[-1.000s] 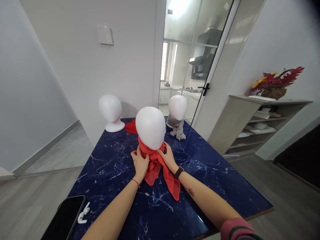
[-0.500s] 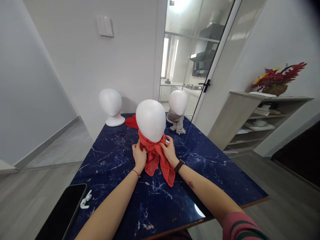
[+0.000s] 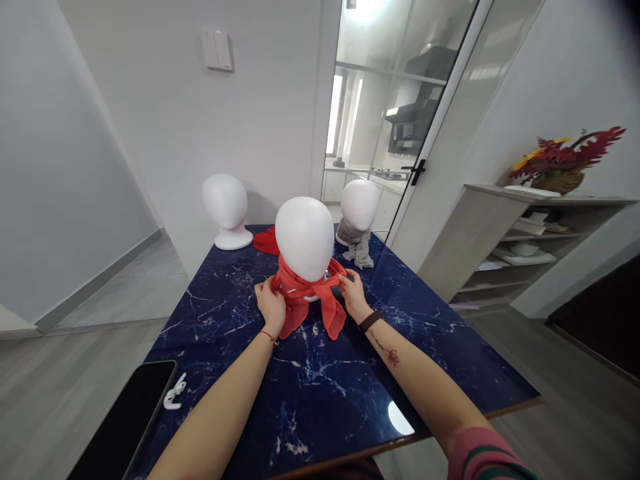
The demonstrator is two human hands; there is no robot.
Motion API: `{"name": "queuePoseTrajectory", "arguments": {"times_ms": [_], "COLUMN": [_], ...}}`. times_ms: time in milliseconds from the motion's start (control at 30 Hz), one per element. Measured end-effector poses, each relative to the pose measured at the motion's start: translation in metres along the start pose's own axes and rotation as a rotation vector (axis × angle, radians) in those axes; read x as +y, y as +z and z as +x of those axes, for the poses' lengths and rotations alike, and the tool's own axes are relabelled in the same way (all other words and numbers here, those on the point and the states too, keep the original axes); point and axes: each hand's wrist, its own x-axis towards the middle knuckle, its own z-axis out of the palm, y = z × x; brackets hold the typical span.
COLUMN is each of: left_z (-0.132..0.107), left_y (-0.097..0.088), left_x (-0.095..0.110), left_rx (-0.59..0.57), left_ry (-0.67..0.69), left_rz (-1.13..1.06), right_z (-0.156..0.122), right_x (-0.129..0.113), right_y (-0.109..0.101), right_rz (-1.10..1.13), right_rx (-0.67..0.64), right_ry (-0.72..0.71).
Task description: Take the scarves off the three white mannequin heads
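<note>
A white foam mannequin head (image 3: 305, 237) stands in the middle of the dark blue marbled table (image 3: 320, 387). A red scarf (image 3: 310, 303) is wrapped round its neck, with two tails hanging down in front. My left hand (image 3: 270, 303) pinches the scarf on the left side of the neck. On the right side my right hand (image 3: 354, 293) grips the scarf and holds it stretched outward. Both hands are closed on the cloth.
Two more white heads stand at the back: one bare (image 3: 226, 208), one with a grey scarf (image 3: 356, 243). Another red cloth (image 3: 266, 241) lies behind. A black phone (image 3: 127, 420) and a white clip (image 3: 174, 393) lie near left. Shelves (image 3: 525, 247) stand right.
My hands have moved apart to the sides of the neck, pulling the scarf wide. The hanging tails have become shorter.
</note>
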Motion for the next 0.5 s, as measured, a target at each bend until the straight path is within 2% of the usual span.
{"name": "queuePoseTrajectory", "arguments": {"times_ms": [167, 333, 500], "left_z": [0.008, 0.005, -0.001], "left_y": [-0.003, -0.002, -0.002], "left_x": [-0.007, -0.006, -0.001], "left_rx": [0.055, 0.059, 0.001], "left_ry": [-0.048, -0.038, -0.035], "left_rz": [-0.028, -0.083, -0.172], "right_z": [0.005, -0.01, -0.031], "right_x": [-0.006, -0.001, -0.001], "right_y": [-0.005, 0.004, 0.012], "right_rz": [0.059, 0.077, -0.083], "right_rx": [-0.036, -0.13, -0.213], "right_ry": [0.114, 0.222, 0.235]}}
